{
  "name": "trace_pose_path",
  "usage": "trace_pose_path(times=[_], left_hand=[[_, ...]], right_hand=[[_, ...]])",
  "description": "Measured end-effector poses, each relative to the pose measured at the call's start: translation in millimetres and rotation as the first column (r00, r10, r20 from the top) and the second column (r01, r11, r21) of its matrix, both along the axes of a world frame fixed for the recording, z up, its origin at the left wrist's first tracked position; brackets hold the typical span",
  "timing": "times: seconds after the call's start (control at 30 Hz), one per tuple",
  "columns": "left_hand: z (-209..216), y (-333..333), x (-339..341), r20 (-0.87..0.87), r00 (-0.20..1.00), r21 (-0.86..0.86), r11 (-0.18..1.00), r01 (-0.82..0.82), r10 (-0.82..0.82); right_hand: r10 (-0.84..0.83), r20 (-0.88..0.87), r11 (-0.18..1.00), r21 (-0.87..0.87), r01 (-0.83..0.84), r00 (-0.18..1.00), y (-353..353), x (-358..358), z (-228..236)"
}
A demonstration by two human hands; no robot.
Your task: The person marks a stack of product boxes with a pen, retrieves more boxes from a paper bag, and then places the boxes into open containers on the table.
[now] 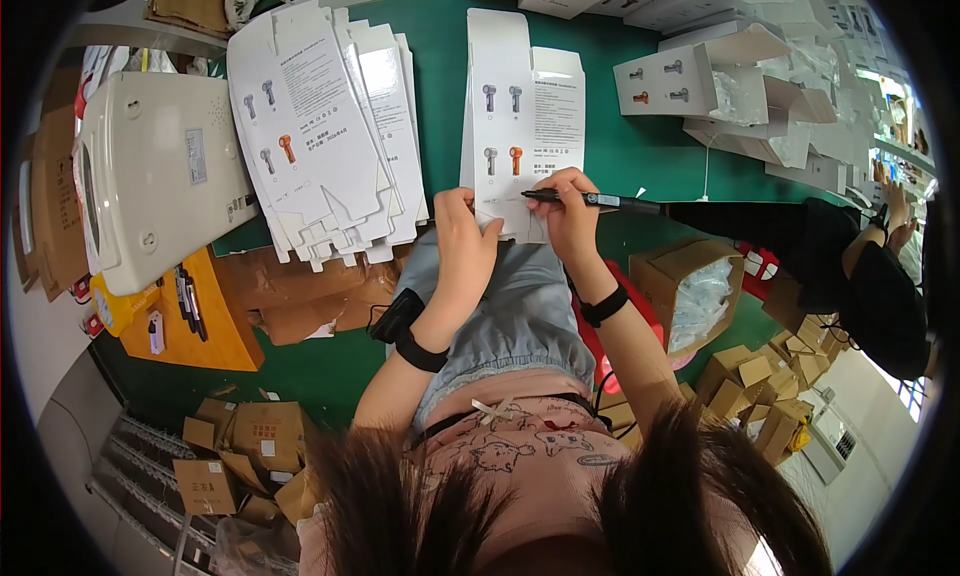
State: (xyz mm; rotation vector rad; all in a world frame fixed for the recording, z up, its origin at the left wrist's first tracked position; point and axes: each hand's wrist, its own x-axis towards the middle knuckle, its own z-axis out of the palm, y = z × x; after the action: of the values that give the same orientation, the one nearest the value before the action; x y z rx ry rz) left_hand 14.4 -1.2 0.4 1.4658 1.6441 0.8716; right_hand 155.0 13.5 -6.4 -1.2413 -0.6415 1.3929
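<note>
At the green counter's (pixel 435 76) near edge, our curled left hand (pixel 466 248), grip unclear, steadies the flat white cardboard box (pixel 500 126); our right hand (pixel 572 218) grips a slim black marker (pixel 625 203) over it. We judge its marking unfinished.

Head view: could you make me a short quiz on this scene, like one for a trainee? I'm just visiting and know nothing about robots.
1. Which hand holds the pen over the carton?
2. True or false: the left hand is well away from that carton.
3. Where does the stack of flat cartons lie from that carton?
A) left
B) right
C) underneath

Key:
1. The right hand.
2. False; it touches the carton near its lower left edge.
3. A.
</note>
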Motion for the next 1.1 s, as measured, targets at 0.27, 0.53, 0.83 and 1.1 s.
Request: trace_pose_path(times=[0.27, 0.53, 0.83, 1.1], left_hand=[[65, 2, -39, 0.385, 0.907, -0.269, 0.961, -0.064, 0.168], [115, 7, -140, 0.148, 0.833, 0.031, 0.84, -0.542, 0.533], [63, 22, -157, 0.237, 0.749, 0.145, 0.739, -0.658, 0.619], [70, 35, -113, -0.526, 0.694, 0.489, 0.842, -0.227, 0.492]], right_hand=[[-0.106, -0.255, 0.961, 0.221, 0.165, 0.961, 28, 21, 45], [-0.123, 0.068, 0.982, 0.151, 0.112, 0.99, 62, 30, 36], [0.039, 0.237, 0.999, -0.027, -0.033, 0.971, 67, 15, 12], [0.115, 0.539, 0.993, -0.03, -0.117, 0.835, 69, 6, 6]])
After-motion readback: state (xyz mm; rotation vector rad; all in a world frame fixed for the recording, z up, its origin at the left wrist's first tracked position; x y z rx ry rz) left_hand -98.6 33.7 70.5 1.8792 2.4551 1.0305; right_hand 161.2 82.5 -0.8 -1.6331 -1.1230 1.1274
